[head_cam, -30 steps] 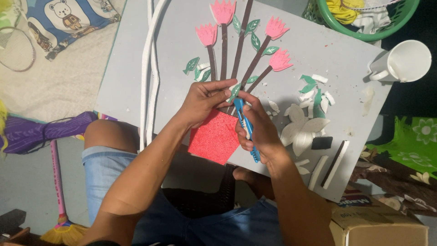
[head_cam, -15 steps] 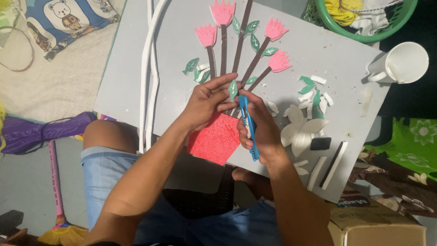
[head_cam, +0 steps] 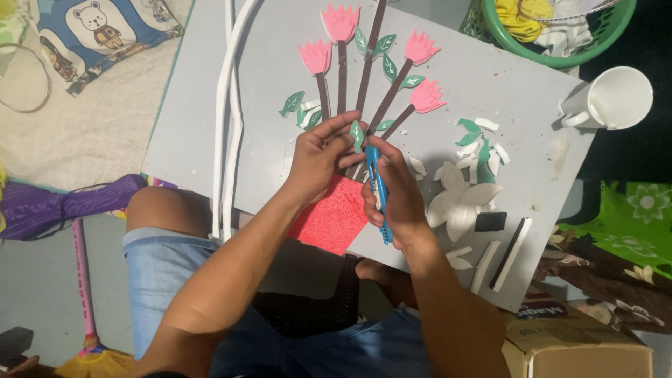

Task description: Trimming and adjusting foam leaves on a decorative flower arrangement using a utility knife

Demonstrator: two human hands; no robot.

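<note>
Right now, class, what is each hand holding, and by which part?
Left hand: small green leaf, pinched at its edge. Right hand: blue cutter, gripped along its handle.

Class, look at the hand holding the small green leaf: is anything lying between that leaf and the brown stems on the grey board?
Nothing visible does. The left hand pinches the green leaf right above the brown stems. The right hand with the blue cutter sits just below it, on the near side, not between them.

One cardboard box, lower right of the frame

A brown cardboard box sits at the lower right corner, partly cut off by the frame edge; its top flap carries a printed label, seemingly red and white, half hidden under the grey board's corner.
</note>
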